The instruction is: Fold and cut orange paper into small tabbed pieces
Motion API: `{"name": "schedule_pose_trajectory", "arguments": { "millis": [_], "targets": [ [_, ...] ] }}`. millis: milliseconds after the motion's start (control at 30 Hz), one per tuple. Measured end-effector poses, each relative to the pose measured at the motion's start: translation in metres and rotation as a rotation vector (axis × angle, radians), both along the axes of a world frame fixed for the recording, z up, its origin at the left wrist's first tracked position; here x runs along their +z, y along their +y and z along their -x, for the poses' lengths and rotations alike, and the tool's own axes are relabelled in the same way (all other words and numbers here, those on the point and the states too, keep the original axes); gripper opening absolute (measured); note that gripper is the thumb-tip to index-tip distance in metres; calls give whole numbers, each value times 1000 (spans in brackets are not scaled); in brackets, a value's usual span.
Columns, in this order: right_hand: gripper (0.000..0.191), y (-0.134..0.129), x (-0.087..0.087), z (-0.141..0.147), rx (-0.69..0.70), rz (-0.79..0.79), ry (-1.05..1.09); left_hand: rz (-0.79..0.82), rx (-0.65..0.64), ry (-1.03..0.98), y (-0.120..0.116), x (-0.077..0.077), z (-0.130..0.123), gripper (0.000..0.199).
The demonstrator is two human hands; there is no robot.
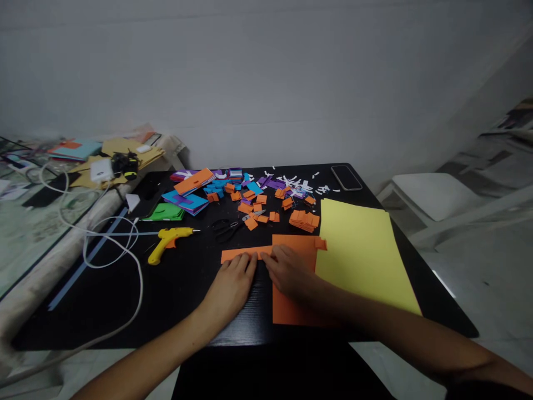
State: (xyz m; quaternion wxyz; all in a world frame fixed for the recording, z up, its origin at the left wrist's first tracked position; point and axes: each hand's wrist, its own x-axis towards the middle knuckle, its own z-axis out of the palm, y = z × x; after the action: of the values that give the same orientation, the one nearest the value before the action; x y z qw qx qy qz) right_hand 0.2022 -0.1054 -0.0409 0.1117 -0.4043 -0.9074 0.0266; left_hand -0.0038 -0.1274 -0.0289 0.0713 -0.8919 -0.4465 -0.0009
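Note:
A narrow orange paper strip (230, 256) lies across the black table in front of me. My left hand (234, 278) presses it down near its middle, the fingers close together. At the strip's right part, my right hand (288, 270) has its thumb and fingers closed on the paper. What lies beneath those fingertips is partly hidden. Under my right hand and forearm is a larger orange sheet (287, 308), with a small folded orange piece (320, 243) on its upper right corner. Black-handled scissors (225, 230) rest beyond the strip, beside several small folded orange pieces (261, 199).
A yellow glue gun (169, 240) and a white cable (139, 278) lie to the left. Yellow sheets (358, 244) cover the table's right side, with a phone (346, 178) behind. White paper scraps (297, 182) and colored folded papers (189, 201) are toward the back.

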Motion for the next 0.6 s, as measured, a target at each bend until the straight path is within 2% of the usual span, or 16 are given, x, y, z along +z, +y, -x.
{"name": "schedule_pose_trajectory", "arguments": {
  "millis": [67,200,433,600],
  "targets": [
    [31,-1,0,2,-7,-12,-12,-11,16,2,-2,-2,-2,55],
    [17,-5,-1,-1,-54,-64,-49,-22,35,-12,-4,-6,-3,55],
    [18,-10,-2,-32,-151,-131,-21,-32,39,-17,-3,-6,-4,51],
    [19,-11,0,-46,-204,-132,-8,-50,72,-39,-3,-4,-10,38]
  ]
}}
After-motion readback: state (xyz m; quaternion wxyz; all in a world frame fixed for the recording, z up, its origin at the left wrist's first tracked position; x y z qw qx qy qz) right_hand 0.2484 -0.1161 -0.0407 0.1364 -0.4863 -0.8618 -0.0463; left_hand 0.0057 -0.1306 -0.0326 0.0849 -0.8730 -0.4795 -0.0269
